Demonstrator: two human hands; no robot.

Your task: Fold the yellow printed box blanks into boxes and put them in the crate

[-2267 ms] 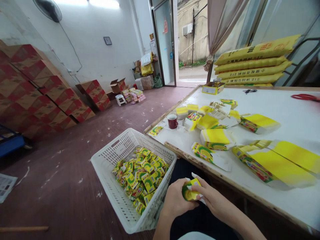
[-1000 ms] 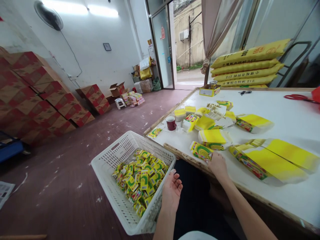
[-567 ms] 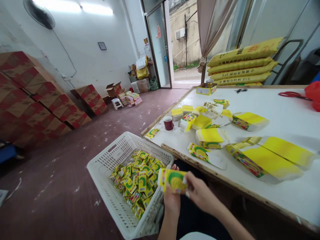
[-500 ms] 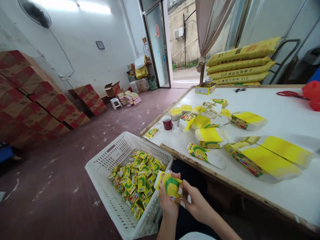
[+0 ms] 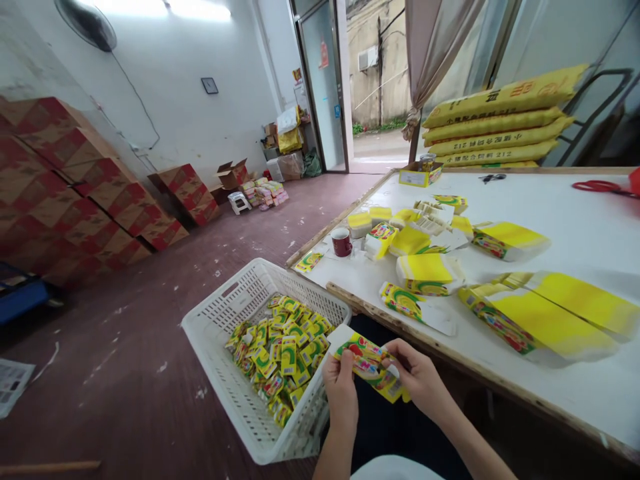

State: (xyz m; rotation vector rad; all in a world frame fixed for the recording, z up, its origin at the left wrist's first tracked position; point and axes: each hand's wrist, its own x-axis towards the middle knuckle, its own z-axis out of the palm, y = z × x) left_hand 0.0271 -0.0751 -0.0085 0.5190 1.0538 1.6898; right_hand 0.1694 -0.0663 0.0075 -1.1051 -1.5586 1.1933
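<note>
My left hand [image 5: 341,387] and my right hand [image 5: 419,375] both grip one flat yellow carton blank [image 5: 369,363] printed in green and red, held over my lap beside the white plastic basket [image 5: 225,313]. The basket holds several small folded yellow-green boxes [image 5: 280,347]. More flat blanks [image 5: 407,303] lie at the near edge of the white table [image 5: 560,220], just beyond my right hand.
Stacks of yellow blanks [image 5: 540,320] cover the near table, with a red mug [image 5: 342,241] at its left corner and red scissors [image 5: 603,187] far right. Yellow sacks [image 5: 500,127] sit behind. Red-brown cartons [image 5: 75,193] line the left wall; an open door [image 5: 373,80] lies ahead.
The finished box is gone from my hands. My right hand reached to the table edge, came back with a flat blank, and both hands now hold it lower and turned.
</note>
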